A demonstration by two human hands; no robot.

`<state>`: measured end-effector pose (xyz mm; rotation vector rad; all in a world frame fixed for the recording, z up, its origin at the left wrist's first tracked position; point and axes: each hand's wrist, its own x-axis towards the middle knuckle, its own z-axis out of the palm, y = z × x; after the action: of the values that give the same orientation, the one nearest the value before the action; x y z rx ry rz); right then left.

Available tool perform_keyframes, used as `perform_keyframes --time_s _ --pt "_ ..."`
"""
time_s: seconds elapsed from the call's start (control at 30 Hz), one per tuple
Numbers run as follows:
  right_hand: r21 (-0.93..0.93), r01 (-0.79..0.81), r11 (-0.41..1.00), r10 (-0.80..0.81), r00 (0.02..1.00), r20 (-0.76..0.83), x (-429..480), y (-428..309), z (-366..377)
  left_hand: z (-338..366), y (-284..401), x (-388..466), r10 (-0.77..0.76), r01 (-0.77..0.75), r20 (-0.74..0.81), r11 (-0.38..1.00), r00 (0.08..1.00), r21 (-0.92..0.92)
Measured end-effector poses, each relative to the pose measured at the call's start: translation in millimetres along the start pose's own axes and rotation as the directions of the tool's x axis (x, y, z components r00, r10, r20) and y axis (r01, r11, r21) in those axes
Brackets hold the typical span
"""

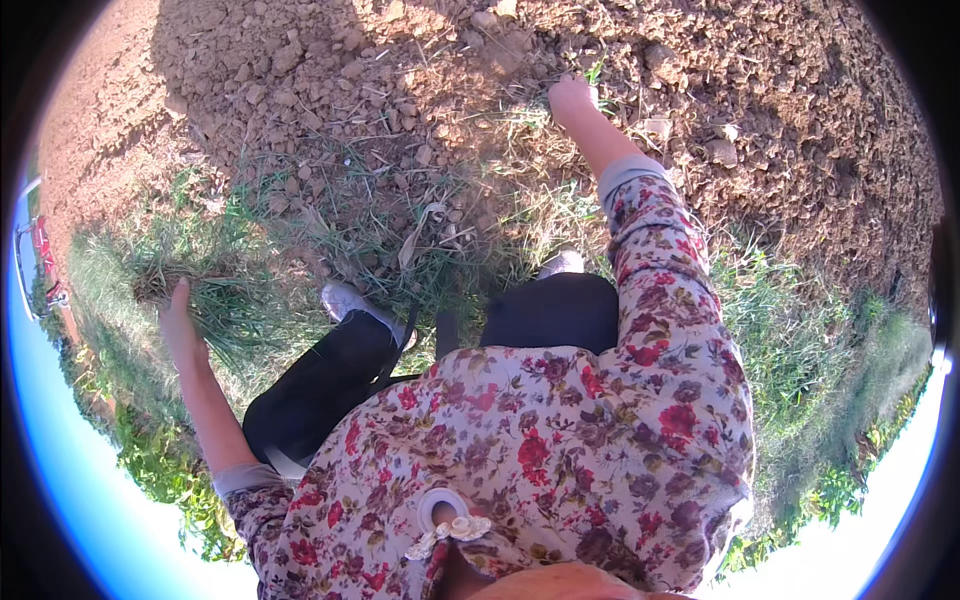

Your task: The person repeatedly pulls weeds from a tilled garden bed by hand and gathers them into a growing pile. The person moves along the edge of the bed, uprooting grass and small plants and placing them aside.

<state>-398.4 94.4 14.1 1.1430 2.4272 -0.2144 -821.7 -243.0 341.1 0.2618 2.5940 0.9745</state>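
On the left side of the head view, my left hand (182, 326) is closed around a bunch of green grass (232, 307) with brownish roots at its far end. Farther out, at the upper right, my right hand (574, 99) is down at the soil with its fingers closed on a small green grass tuft (595, 73). Its fingertips are partly hidden by the hand. Dry straw and sparse grass lie around that hand. Between my two hands, cut or flattened grass and a dry, pale leaf (412, 244) lie on the ground.
Cloddy brown soil (285, 67) spans the far side, with rougher tilled earth (787, 112) at the right. My shoes (351, 301) stand at the grassy edge. Taller grass (780, 337) grows at the right. A red vehicle or machine (43, 255) is at the far left.
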Motion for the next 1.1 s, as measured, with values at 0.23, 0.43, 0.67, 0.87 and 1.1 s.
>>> perform_keyframes --time_s 0.23,0.43,0.67,0.87,1.1 --pt "0.331 -0.278 0.902 0.173 0.934 0.311 10.1 5.7 -9.1 -6.3 -12.7 -5.1 0.059 -0.06 -0.036 0.998 0.998 -0.026" --pt "0.307 -0.191 0.932 0.136 0.972 0.192 11.7 -10.5 -17.1 -16.9 -20.4 -0.4 -0.036 0.034 -0.029 0.996 0.999 -0.08" --pt "0.393 -0.45 0.801 0.305 0.874 0.38 18.7 -10.2 -5.4 -14.8 -17.3 1.0 -0.013 0.01 -0.042 0.997 0.999 -0.077" --pt "0.352 -0.349 0.869 0.174 0.88 0.442 36.1 -1.0 16.7 -13.5 -17.2 0.0 0.022 -0.027 -0.069 0.997 0.997 -0.074" --pt "0.578 -0.272 0.77 0.063 0.933 0.355 -2.3 -3.3 5.4 -11.5 -11.7 -3.2 0.028 -0.026 0.019 0.997 0.999 -0.075"
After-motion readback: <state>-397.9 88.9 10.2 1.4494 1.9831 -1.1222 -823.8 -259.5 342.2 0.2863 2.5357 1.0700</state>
